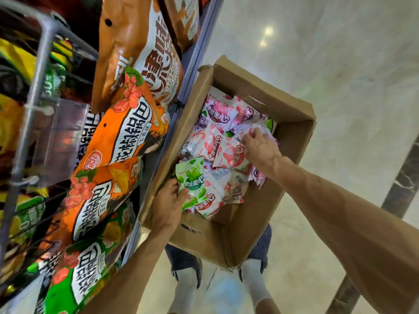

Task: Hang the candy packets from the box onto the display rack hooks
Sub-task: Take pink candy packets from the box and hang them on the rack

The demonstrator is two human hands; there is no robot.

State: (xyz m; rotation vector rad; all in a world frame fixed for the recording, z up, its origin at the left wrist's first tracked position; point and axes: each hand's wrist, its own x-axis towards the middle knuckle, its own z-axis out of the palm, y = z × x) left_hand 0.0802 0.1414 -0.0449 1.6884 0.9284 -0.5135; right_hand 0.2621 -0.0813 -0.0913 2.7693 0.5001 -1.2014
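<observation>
Careful: my left hand [169, 206] pinches the green packet [192, 181] loosely, my right hand [260, 148] clutches pink packets [231, 152], and either could slip into the box [292, 123].

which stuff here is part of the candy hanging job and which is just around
Part of the job:
- cardboard box
- pink candy packets
- green candy packet, held by the left hand
- right hand, reaching among the packets
- rack wire frame

Just around:
- orange snack bags
- marble floor
</observation>
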